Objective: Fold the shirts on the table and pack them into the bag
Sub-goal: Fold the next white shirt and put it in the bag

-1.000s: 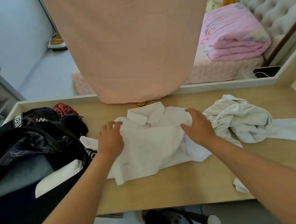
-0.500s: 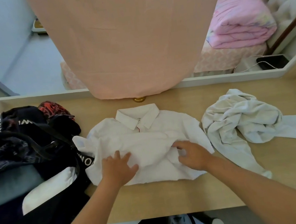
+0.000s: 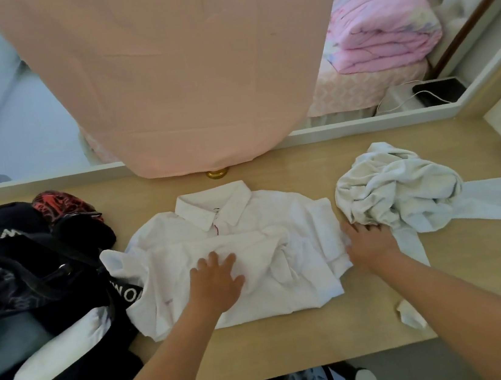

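Centrally, the collared shirt [image 3: 294, 216] lay part-folded on the desk [image 3: 294, 340], its left sleeve touching the bag [image 3: 31, 276]. The left grip [image 3: 215, 282] pressed flat on it, fingers spread, grasping nothing. The right grip [image 3: 367, 243] rested released at its right edge, fingertips against the crumpled shirt [image 3: 395, 189].

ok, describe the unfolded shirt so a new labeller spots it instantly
On the light wooden table, look right of the flat collared white shirt in the middle. The crumpled white shirt is the bunched heap there, one sleeve trailing right, just beyond the right hand. Unlike its neighbour, it shows no collar and lies in a ball.
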### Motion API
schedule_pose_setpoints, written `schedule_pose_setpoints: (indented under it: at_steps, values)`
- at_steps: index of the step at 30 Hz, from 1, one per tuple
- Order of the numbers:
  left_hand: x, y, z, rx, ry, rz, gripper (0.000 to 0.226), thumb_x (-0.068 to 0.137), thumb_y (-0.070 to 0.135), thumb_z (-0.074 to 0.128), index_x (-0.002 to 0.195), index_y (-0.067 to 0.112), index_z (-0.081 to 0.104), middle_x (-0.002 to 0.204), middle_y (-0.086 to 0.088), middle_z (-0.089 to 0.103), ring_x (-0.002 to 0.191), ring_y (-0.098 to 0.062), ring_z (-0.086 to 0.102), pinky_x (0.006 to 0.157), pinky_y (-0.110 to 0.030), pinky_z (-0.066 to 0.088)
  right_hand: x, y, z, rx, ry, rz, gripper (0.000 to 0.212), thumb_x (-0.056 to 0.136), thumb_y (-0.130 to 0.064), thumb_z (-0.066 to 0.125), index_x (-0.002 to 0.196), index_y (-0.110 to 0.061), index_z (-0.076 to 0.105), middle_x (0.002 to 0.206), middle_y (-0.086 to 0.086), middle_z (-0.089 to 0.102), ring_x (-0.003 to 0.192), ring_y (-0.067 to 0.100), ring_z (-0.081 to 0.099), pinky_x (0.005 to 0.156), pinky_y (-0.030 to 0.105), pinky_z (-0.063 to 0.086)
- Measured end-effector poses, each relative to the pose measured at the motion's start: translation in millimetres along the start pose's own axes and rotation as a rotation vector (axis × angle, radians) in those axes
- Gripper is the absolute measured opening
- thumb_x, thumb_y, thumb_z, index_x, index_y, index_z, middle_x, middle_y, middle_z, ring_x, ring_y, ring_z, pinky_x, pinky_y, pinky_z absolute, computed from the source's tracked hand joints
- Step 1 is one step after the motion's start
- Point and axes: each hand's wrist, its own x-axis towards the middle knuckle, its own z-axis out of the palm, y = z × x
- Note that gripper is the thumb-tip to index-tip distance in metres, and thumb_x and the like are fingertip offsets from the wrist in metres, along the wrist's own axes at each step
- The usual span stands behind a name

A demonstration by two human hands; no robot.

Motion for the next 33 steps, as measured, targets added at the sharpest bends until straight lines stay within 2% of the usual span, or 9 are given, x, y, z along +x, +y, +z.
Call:
schedule_pose_setpoints:
  at_steps: [4, 7, 10, 13, 16, 19, 23, 27, 33]
  values:
    - [9.4, 12.2, -6.7, -0.086, 0.235, 0.065, 0.057, 0.075, 0.047, 0.037, 0.110, 0.014, 0.068, 0.105, -0.012, 0.063, 0.087, -0.032, 0.061, 0.073, -0.040, 0.047, -6.2, -22.8, -5.3, 0.088, 0.341, -0.096, 0.048, 0.084, -0.019, 0.053, 0.132, -0.015, 0.053, 0.125, 0.011, 0.056, 0.110, 0.030, 0.057, 0.091, 0.040, 0.046]
    - [12.8, 25.6, -11.6, -0.209, 0.157, 0.176, 0.081, 0.078, 0.063, 0.022, 0.145, 0.021, 0.042, 0.146, -0.009, 0.045, 0.129, -0.033, 0.047, 0.098, -0.047, 0.043, -3.9, -39.9, -1.4, 0.308, 0.232, -0.420, 0.067, 0.094, -0.024, 0.042, 0.157, -0.017, 0.020, 0.162, 0.010, 0.022, 0.145, 0.027, 0.032, 0.112, 0.046, 0.034]
    - [12.7, 34.1, -9.2, -0.144, -0.073, 0.176, 0.098, 0.072, 0.083, 0.019, 0.155, 0.033, 0.006, 0.163, -0.001, 0.007, 0.149, -0.031, 0.011, 0.113, -0.050, 0.026, 5.2, -31.6, 4.5, 0.323, -0.057, -0.164, 0.074, 0.101, -0.050, 0.030, 0.158, -0.022, -0.009, 0.166, 0.002, -0.007, 0.153, 0.022, 0.004, 0.120, 0.046, 0.019]
    - [13.3, 35.2, -7.9, -0.098, -0.051, 0.187, 0.100, 0.079, 0.072, 0.052, 0.155, 0.033, 0.001, 0.163, 0.000, 0.005, 0.149, -0.030, 0.009, 0.113, -0.048, 0.027, 7.1, -15.6, 6.9, 0.155, -0.037, 0.021, 0.073, 0.098, -0.058, 0.028, 0.156, -0.017, 0.009, 0.162, 0.004, 0.019, 0.146, 0.028, 0.027, 0.110, 0.046, 0.032]
    - [13.9, 32.2, -3.3, -0.161, 0.026, 0.167, 0.100, 0.079, 0.052, 0.067, 0.156, 0.028, 0.008, 0.161, -0.004, 0.015, 0.146, -0.031, 0.021, 0.107, -0.047, 0.038, -2.2, -21.3, 2.6, 0.218, 0.210, -0.085, 0.056, 0.095, -0.039, 0.043, 0.147, -0.019, 0.034, 0.144, 0.008, 0.044, 0.127, 0.030, 0.048, 0.098, 0.043, 0.040]
    - [7.8, 28.4, -3.0, -0.227, 0.196, 0.173, 0.088, 0.065, 0.028, 0.076, 0.144, 0.018, 0.038, 0.141, -0.010, 0.043, 0.118, -0.034, 0.051, 0.071, -0.041, 0.053, -20.0, -51.0, -9.7, 0.401, 0.492, -0.450, 0.044, 0.083, -0.040, 0.056, 0.122, -0.021, 0.057, 0.112, 0.002, 0.054, 0.097, 0.025, 0.057, 0.079, 0.038, 0.045]
    - [-9.9, 14.6, 1.0, -0.258, 0.210, 0.122, 0.068, 0.051, 0.010, 0.075, 0.112, 0.018, 0.049, 0.099, -0.005, 0.053, 0.076, -0.026, 0.053, 0.047, -0.030, 0.040, -37.3, -99.5, -10.7, 0.372, 0.331, -0.510, 0.060, 0.067, -0.065, 0.058, 0.113, -0.026, 0.062, 0.114, -0.003, 0.052, 0.102, 0.020, 0.050, 0.081, 0.036, 0.043]
    - [-13.7, -5.4, -9.5, -0.442, 0.268, 0.032, 0.043, 0.078, -0.004, 0.056, 0.116, 0.016, 0.061, 0.100, -0.005, 0.065, 0.095, -0.028, 0.062, 0.070, -0.035, 0.049, -30.5, -111.3, -11.3, 0.539, 0.404, -0.421, 0.012, 0.080, -0.024, 0.063, 0.089, -0.024, 0.071, 0.102, -0.003, 0.061, 0.097, 0.022, 0.060, 0.077, 0.034, 0.044]
    - [17.4, -34.4, -86.9, -0.395, 0.355, -0.046, 0.028, 0.093, 0.010, 0.042, 0.110, 0.020, 0.062, 0.101, -0.002, 0.069, 0.095, -0.025, 0.064, 0.077, -0.032, 0.046, -22.5, -88.4, -67.9, 0.909, 0.484, -0.316, 0.008, 0.100, -0.017, 0.046, 0.105, -0.018, 0.052, 0.071, -0.004, 0.060, 0.058, 0.016, 0.055, 0.055, 0.032, 0.039]
